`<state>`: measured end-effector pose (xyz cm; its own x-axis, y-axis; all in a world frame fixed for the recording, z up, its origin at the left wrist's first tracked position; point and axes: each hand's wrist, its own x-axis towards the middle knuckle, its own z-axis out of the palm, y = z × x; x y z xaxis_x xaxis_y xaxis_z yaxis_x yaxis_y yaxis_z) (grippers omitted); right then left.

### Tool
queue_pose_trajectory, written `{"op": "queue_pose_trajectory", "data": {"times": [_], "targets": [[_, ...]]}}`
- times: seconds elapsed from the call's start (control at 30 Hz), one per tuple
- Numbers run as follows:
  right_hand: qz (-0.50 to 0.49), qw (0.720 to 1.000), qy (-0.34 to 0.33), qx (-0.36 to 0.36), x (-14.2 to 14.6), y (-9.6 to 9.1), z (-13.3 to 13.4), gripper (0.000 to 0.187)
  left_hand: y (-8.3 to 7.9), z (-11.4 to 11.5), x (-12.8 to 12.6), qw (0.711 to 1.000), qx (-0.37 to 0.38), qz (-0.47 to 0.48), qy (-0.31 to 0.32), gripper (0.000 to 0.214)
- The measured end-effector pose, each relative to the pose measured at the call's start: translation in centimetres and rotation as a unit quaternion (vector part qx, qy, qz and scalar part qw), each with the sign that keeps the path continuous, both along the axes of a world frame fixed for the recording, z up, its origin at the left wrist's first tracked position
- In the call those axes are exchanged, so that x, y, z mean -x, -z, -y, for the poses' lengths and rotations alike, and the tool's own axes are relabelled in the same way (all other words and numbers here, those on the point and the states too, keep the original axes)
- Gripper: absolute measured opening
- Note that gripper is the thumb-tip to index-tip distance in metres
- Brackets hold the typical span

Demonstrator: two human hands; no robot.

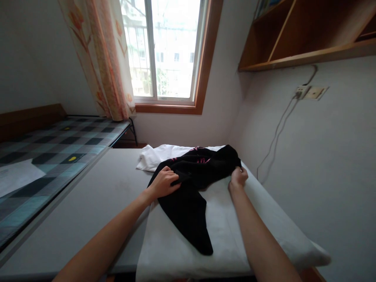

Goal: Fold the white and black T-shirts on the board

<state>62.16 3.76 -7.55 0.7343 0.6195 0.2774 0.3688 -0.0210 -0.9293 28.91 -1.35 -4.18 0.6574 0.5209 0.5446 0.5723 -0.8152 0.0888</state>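
A black garment [190, 184] with pink markings lies crumpled on a white sheet [176, 243] spread over a grey table. My left hand [163, 182] is closed on the garment's left edge. At the garment's right end, my right hand [238, 176] grips the cloth with curled fingers. One black sleeve or leg trails toward me across the sheet. A white garment [158, 156] lies partly under the black one at the far side.
The grey table [96, 196] stands against the right wall. A bed with a checked blue and black cover [49, 152] runs along the left. Behind are a window [164, 51] and curtain [100, 58]. A wooden shelf [299, 35] and a wall socket with cable [311, 93] hang on the right.
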Motion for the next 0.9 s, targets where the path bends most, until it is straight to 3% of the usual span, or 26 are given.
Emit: {"op": "queue_pose_trajectory", "data": {"times": [0.1, 0.13, 0.17, 0.23, 0.3, 0.37, 0.43, 0.5, 0.6, 0.7, 0.8, 0.9], "targets": [[0.112, 0.987, 0.112, 0.004, 1.8, -0.9, 1.3, 0.052, -0.2, 0.2, -0.2, 0.998, -0.001, 0.043, -0.038, 0.028], [0.166, 0.98, 0.111, -0.017, 2.8, -1.3, 1.8, 0.053, -0.3, 0.2, -0.3, 0.996, -0.003, 0.066, -0.057, 0.026], [0.219, 0.971, 0.084, -0.043, 3.7, -1.6, 2.4, 0.051, -0.4, 0.3, -0.4, 0.992, -0.004, 0.094, -0.082, 0.024], [0.311, 0.945, -0.045, -0.093, 5.8, -2.2, 3.5, 0.038, -0.6, 0.2, -0.6, 0.978, 0.003, 0.151, -0.142, 0.02], [0.385, 0.89, -0.212, -0.123, 7.8, -2.4, 4.5, 0.032, -0.5, 0.1, -0.7, 0.96, 0.03, 0.192, -0.202, 0.017], [0.441, 0.832, -0.308, -0.139, 9.5, -2.5, 5.1, 0.034, -0.3, -0.2, -0.7, 0.944, 0.078, 0.208, -0.245, 0.017], [0.474, 0.811, -0.306, -0.152, 10.8, -2.4, 5.4, 0.034, -0.1, -0.4, -0.6, 0.934, 0.127, 0.213, -0.256, 0.018], [0.485, 0.818, -0.266, -0.158, 11.5, -2.5, 5.5, 0.026, -0.2, -0.5, -0.6, 0.932, 0.157, 0.225, -0.239, 0.017], [0.49, 0.814, -0.273, -0.152, 11.7, -3.0, 6.0, 0.016, -0.8, -0.8, -0.9, 0.926, 0.172, 0.272, -0.197, 0.014], [0.457, 0.796, -0.378, -0.118, 12.3, -3.4, 7.1, 0.03, -1.5, -1.1, -1.6, 0.903, 0.203, 0.335, -0.174, 0.012], [0.297, 0.829, -0.47, -0.066, 13.3, -3.5, 8.5, 0.021, -2.5, -1.2, -3.1, 0.879, 0.252, 0.375, -0.152, 0.01], [0.074, 0.859, -0.504, -0.055, 13.9, -3.7, 9.1, 0.055, -4.2, -0.4, -5.2, 0.872, 0.314, 0.368, -0.072, 0.012]]}}
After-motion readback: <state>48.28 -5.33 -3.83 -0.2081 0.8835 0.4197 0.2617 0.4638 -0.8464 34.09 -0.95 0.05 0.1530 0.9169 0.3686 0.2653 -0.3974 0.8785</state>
